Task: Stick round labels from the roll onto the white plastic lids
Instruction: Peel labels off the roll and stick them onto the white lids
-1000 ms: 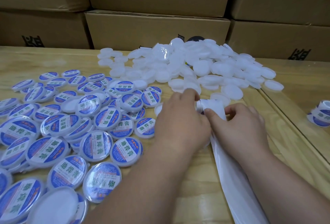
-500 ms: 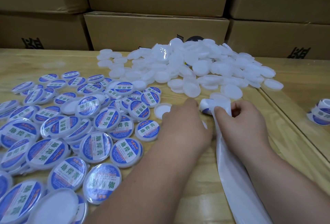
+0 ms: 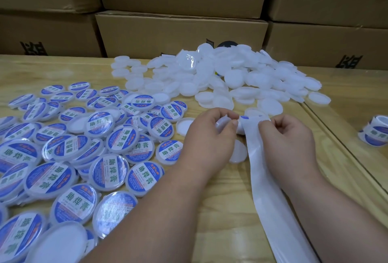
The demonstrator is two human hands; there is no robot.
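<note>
Labels, we judge, are being peeled where our right hand (image 3: 287, 137) pinches the backing strip (image 3: 270, 189) taut over the worktop (image 3: 220, 210) while our left hand (image 3: 210, 137) grips a white lid (image 3: 222, 123) beside its edge, though curled fingers (image 3: 228, 116) hide the label itself.

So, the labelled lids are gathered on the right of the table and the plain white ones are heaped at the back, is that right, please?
Not quite: the head view shows the labelled lids gathered on the left of the table, not the right. The plain white ones are indeed heaped at the back.
</note>
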